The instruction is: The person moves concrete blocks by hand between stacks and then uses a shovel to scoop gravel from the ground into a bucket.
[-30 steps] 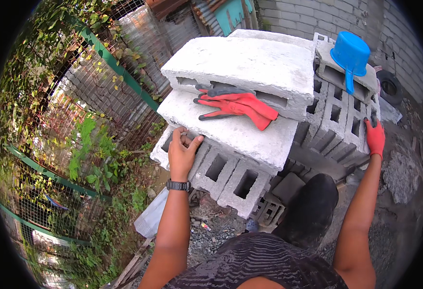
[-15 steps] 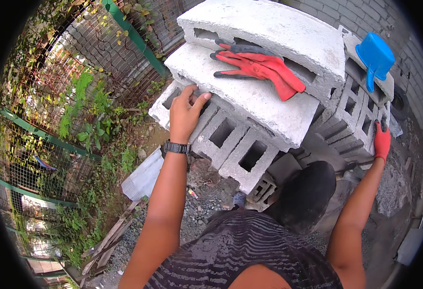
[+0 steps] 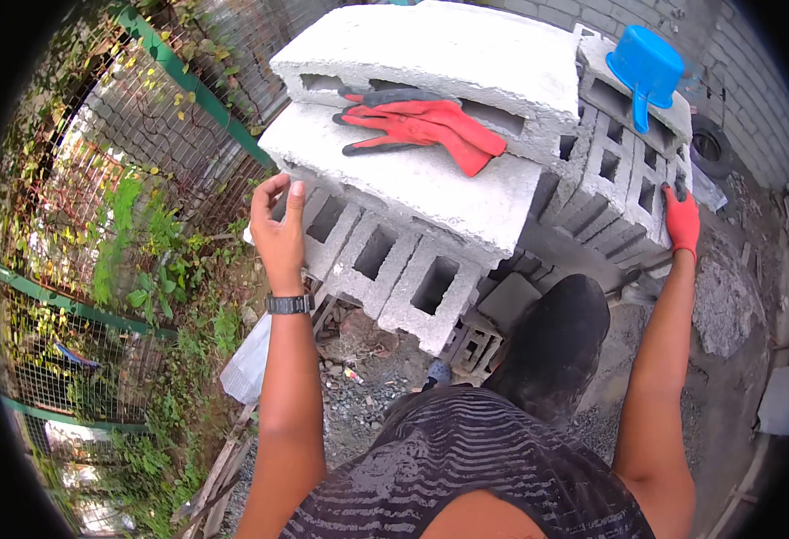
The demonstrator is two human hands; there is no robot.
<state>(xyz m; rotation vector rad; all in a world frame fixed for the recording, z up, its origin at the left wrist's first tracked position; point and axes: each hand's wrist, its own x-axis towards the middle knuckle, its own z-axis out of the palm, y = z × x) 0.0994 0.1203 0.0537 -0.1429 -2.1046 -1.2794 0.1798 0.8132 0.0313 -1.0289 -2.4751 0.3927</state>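
My bare left hand (image 3: 277, 229), a dark watch on its wrist, is raised at the left end of the concrete hollow blocks (image 3: 376, 251). Its fingers are half bent and apart from the thumb, with nothing between them. A red work glove (image 3: 430, 126) with dark fingertips lies on the pale slab-like block (image 3: 493, 202) on top. My right hand (image 3: 682, 220) wears a matching red glove. Its fingers reach up and rest against the outer edge of the right-hand block stack (image 3: 632, 184); their tips are partly hard to make out.
A blue plastic dipper (image 3: 647, 67) sits upside down on the right stack. Behind it are a tire (image 3: 710, 144) and a block wall (image 3: 762, 108). A wire fence with green rails (image 3: 188, 76) and plants runs along the left. Gravel (image 3: 358, 404) and wooden planks (image 3: 224, 476) lie below.
My left hand has come away from the top block's edge, and its fingers have parted. The view has shifted, so the blocks appear further left. My right hand stays against the right stack.
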